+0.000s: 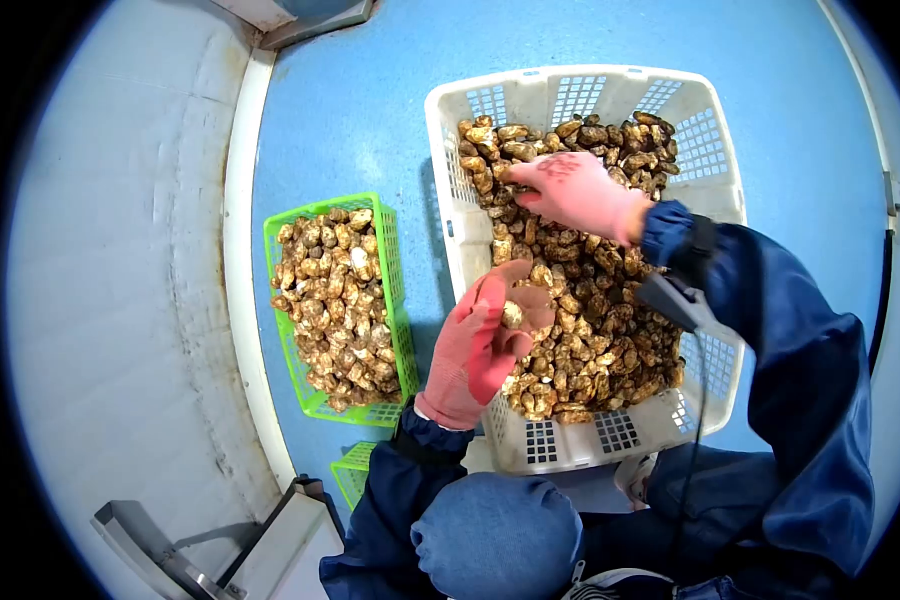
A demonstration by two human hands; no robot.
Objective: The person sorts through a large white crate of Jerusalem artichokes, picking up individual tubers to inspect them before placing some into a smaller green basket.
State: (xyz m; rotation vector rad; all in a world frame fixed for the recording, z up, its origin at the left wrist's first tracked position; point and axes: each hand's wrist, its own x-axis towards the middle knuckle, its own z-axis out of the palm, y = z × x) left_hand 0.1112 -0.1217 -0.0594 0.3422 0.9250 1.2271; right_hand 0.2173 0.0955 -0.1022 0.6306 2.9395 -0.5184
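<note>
A large white plastic basket point(448, 228) holds a deep heap of lumpy brown-and-cream pieces point(570, 365), like small tubers or mushrooms. My left hand point(475, 350), in a pink-and-red glove, is turned palm up over the basket's left rim. Its curled fingers cradle one pale lumpy piece point(511, 315). Reaching across the far left part of the heap, my right hand point(580, 195) wears a pink glove with red marks on its back. Its fingers are bent down around a brown lumpy piece point(504, 173), partly hidden by the glove.
A smaller green basket point(402, 335), full of similar pieces, stands on the blue floor point(370, 120) to the left. Part of another green basket point(352, 470) shows below it. A pale wall point(140, 250) runs along the left side. A dark cord point(698, 400) hangs over the white basket.
</note>
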